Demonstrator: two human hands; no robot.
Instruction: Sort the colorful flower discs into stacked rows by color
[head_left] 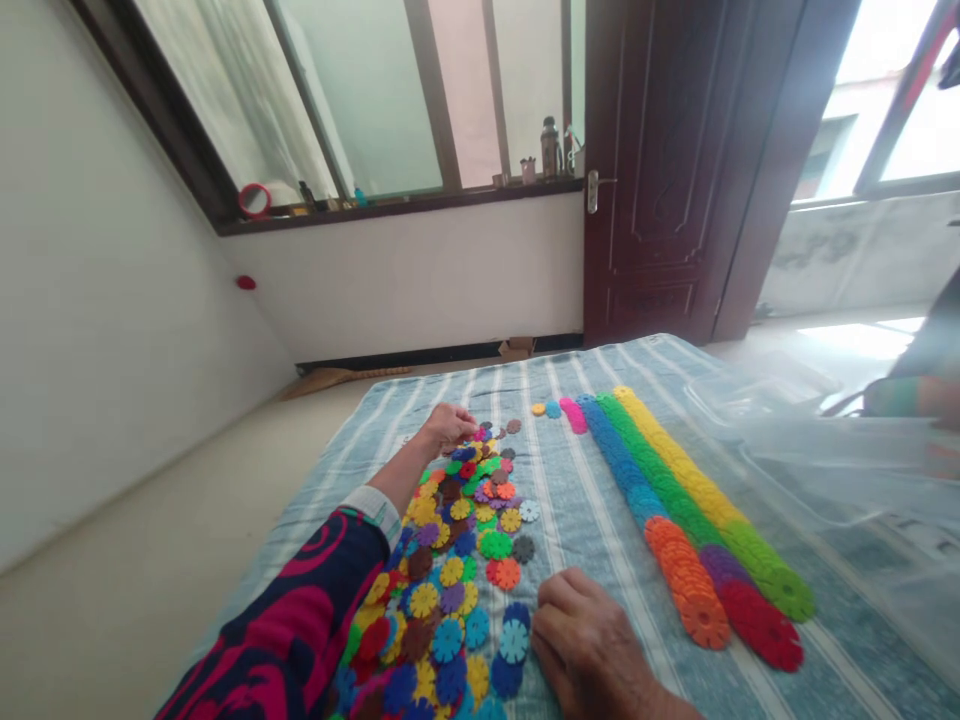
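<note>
Notched plastic snowflake discs in many colours lie in a long loose pile (450, 570) on a striped bedsheet (555, 490). My left hand (448, 426) reaches to the far end of that pile, its fingers pinched at a pink disc (481, 434). Nearer to me, my right hand (589, 640) rests on the sheet with fingers curled in; what they hold, if anything, is hidden. Close beside its fingertips are a light blue disc (514, 640) and dark blue ones. To the right, overlapping discs form long rows by colour, among them a yellow row (675, 450) and an orange row (686, 585).
Beyond the rows' far end lie a short pink row (574, 415), a blue disc (553, 409) and an orange-yellow disc (538, 410). Clear plastic containers (832, 450) stand on the right, near a blurred person's arm (919, 397). A dark door (660, 180) is behind the bed.
</note>
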